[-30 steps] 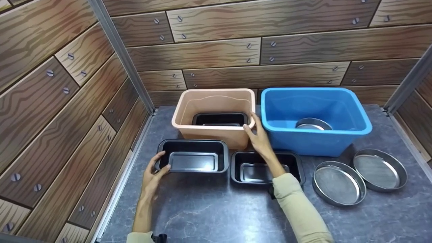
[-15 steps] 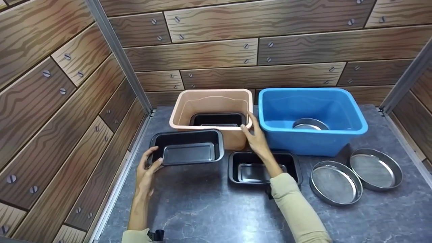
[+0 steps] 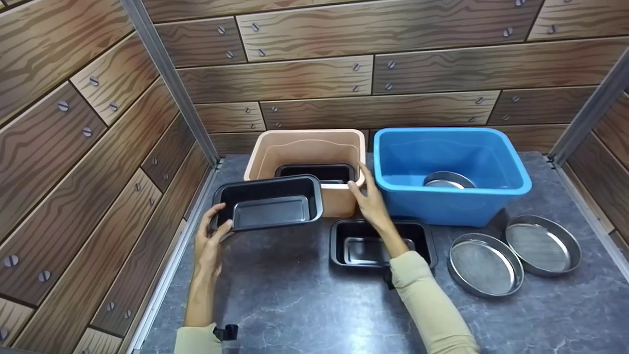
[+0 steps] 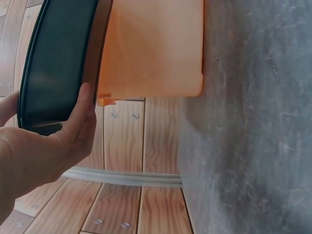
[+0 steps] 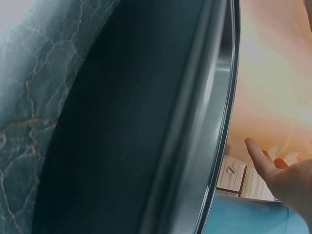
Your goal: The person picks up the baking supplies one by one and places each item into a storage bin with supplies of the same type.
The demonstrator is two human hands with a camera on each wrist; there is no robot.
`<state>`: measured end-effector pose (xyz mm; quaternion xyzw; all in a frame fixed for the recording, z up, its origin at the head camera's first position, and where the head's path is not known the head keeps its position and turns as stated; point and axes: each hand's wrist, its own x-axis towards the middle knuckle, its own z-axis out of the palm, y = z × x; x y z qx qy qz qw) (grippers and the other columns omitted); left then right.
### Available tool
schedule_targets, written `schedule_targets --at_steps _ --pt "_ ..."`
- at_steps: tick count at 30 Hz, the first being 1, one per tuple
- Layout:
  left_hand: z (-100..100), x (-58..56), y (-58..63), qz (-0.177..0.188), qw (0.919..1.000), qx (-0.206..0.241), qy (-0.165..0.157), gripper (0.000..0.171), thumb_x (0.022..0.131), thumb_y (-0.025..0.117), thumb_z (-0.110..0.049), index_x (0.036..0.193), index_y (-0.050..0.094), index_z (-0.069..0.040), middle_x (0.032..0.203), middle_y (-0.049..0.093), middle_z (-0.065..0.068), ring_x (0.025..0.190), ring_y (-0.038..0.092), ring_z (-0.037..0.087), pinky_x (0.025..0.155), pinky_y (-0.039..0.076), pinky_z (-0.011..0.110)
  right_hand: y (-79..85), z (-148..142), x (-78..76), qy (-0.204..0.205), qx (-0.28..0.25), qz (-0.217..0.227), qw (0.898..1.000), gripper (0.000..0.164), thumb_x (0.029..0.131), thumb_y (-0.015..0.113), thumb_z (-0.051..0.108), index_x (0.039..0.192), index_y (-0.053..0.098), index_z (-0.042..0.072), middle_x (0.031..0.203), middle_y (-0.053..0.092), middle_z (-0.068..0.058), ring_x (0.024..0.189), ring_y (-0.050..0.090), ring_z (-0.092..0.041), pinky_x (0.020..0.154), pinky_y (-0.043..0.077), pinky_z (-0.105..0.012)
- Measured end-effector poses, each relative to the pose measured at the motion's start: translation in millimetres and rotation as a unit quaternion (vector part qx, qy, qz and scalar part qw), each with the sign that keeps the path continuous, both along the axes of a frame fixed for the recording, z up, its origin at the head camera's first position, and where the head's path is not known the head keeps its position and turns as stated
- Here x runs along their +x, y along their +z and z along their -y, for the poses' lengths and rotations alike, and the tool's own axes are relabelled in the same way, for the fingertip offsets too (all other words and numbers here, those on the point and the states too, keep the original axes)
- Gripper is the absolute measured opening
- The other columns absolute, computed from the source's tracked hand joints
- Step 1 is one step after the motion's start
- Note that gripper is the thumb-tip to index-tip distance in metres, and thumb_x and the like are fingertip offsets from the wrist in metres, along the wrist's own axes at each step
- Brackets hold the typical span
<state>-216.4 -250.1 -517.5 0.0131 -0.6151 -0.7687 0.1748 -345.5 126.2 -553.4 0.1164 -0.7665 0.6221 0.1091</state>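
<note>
My left hand [image 3: 210, 242] grips the left end of a black loaf pan [image 3: 268, 204], thumb on the near side and fingers over the rim. The pan is raised off the table, tilted, and overlaps the front of the peach plastic bin [image 3: 339, 202]. Inside that bin lies another black loaf pan [image 3: 319, 172], partly hidden. My right hand [image 3: 372, 202] rests at the bin's front right corner, thumb at the front rim and fingers along the right side. Below the right forearm a third loaf pan [image 3: 363, 250] sits on the table; it fills much of the right wrist view.
A blue plastic bin [image 3: 437, 209] stands right of the peach one, with a round cake pan [image 3: 449, 179] inside. Two more round pans, one nearer [image 3: 485, 265] and one behind [image 3: 543, 246], lie on the grey table at the right. Wood-patterned walls enclose the table.
My left hand has lifted the loaf pan from in front of the peach bin up toward its rim, tilting it. The right hand has stayed at the bin's corner. The view has shifted slightly.
</note>
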Motion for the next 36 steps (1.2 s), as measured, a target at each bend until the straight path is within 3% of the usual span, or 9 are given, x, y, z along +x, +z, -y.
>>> schedule_targets --at_steps 2,5,9,20,27,34,36 --pt "-1 -0.5 2.7 0.000 0.9995 0.030 -0.012 0.048 0.097 0.061 0.008 0.144 0.052 0.004 0.154 0.046 0.018 0.134 0.050 0.028 0.097 0.057 0.034 -0.7 0 0.6 -0.001 0.003 -0.001 1.000 0.066 0.107 0.061 0.027 0.164 0.031 0.014 0.167 0.035 -0.016 0.149 0.037 -0.034 0.122 0.029 -0.055" --pt "-4 -1.7 6.7 0.001 0.9977 0.064 -0.024 0.047 0.098 0.059 0.009 0.144 0.051 0.002 0.153 0.043 0.020 0.128 0.053 0.036 0.091 0.061 0.044 13.8 2 12.6 -0.001 -0.005 -0.003 1.000 0.064 0.107 0.060 0.022 0.163 0.031 0.008 0.166 0.034 -0.019 0.150 0.035 -0.038 0.122 0.027 -0.056" --pt "-7 -5.7 13.4 0.002 0.9974 0.067 -0.028 0.046 0.099 0.059 0.008 0.143 0.052 0.001 0.152 0.043 0.019 0.124 0.054 0.036 0.090 0.061 0.046 35.1 5 28.3 -0.001 -0.016 -0.008 1.000 0.062 0.107 0.058 0.013 0.162 0.030 0.002 0.165 0.033 -0.025 0.151 0.030 -0.044 0.124 0.023 -0.057" --pt "-12 -15.7 21.7 -0.007 0.9962 0.085 -0.018 0.045 0.100 0.062 0.002 0.144 0.052 -0.003 0.152 0.042 0.017 0.118 0.059 0.035 0.089 0.061 0.043 30.9 6 25.6 -0.004 -0.022 -0.011 1.000 0.062 0.106 0.059 0.011 0.161 0.032 0.002 0.164 0.035 -0.024 0.147 0.036 -0.043 0.121 0.029 -0.058" --pt "-16 -22.7 27.1 -0.017 0.9947 0.101 -0.009 0.044 0.101 0.062 0.000 0.143 0.053 -0.004 0.155 0.038 0.021 0.118 0.058 0.038 0.090 0.061 0.045 31.3 7 29.0 -0.001 -0.020 -0.008 1.000 0.063 0.107 0.059 0.014 0.161 0.031 0.001 0.164 0.034 -0.026 0.150 0.032 -0.044 0.123 0.024 -0.059" --pt "-24 -31.2 31.7 -0.017 0.9946 0.102 0.009 0.043 0.100 0.064 0.001 0.141 0.055 -0.006 0.151 0.041 0.024 0.111 0.063 0.034 0.087 0.062 0.045 35.3 6 31.4 0.000 -0.013 0.013 1.000 0.063 0.107 0.058 0.016 0.162 0.031 0.004 0.164 0.036 -0.022 0.133 0.048 -0.042 0.115 0.035 -0.059" --pt "-27 -34.4 32.4 -0.014 0.9947 0.101 0.013 0.043 0.099 0.065 -0.001 0.141 0.055 -0.007 0.151 0.042 0.023 0.109 0.064 0.031 0.088 0.062 0.045 36.8 6 31.4 0.000 -0.011 0.013 1.000 0.062 0.108 0.058 0.016 0.162 0.030 0.003 0.165 0.035 -0.022 0.136 0.046 -0.041 0.116 0.034 -0.059"
